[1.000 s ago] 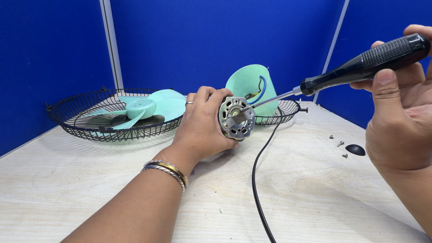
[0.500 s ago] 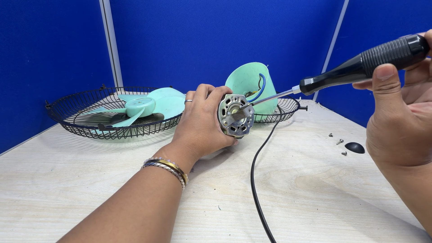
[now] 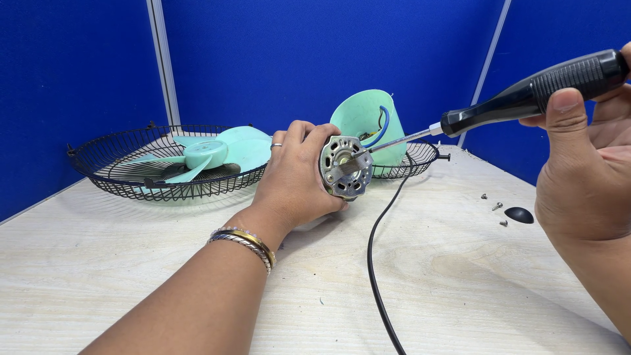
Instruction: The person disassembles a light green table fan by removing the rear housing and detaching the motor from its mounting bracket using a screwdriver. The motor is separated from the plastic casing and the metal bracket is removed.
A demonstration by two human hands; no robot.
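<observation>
**Screwdriver tip seated on fan motor face**

The fan motor (image 3: 346,167), a round metal unit with its end plate turned toward the camera, is held above the pale wooden table (image 3: 460,283), roughly centre of view. The left hand (image 3: 296,177) is wrapped around the motor body from the left, fingers closed on it; bangles (image 3: 244,242) sit at the wrist. The screwdriver (image 3: 526,98), black-handled with a long thin shaft, slants down from upper right, and its tip meets the end plate near the middle. The right hand (image 3: 582,177) is closed around the handle, thumb laid along the ribbed grip.

Step in hand, as judged: working a fastener on the motor's end plate. Whether the tip sits in a screw head cannot be told; that spot is too small.

Next move would call for: the shaft kept square to the plate, firm axial pressure, the left hand resisting twist so the motor does not turn with the tool.

Surroundings: a black cable (image 3: 378,263) runs from the motor toward the near table edge. Behind the motor, a mint-green housing (image 3: 365,118) with a blue wire inside. To the left, a black wire grille (image 3: 105,164) holds the mint-green fan blade (image 3: 210,154). A second grille (image 3: 420,158) lies behind the motor. Loose screws (image 3: 497,206) and a small black cap (image 3: 518,215) lie to the right. Blue partition panels behind.
</observation>
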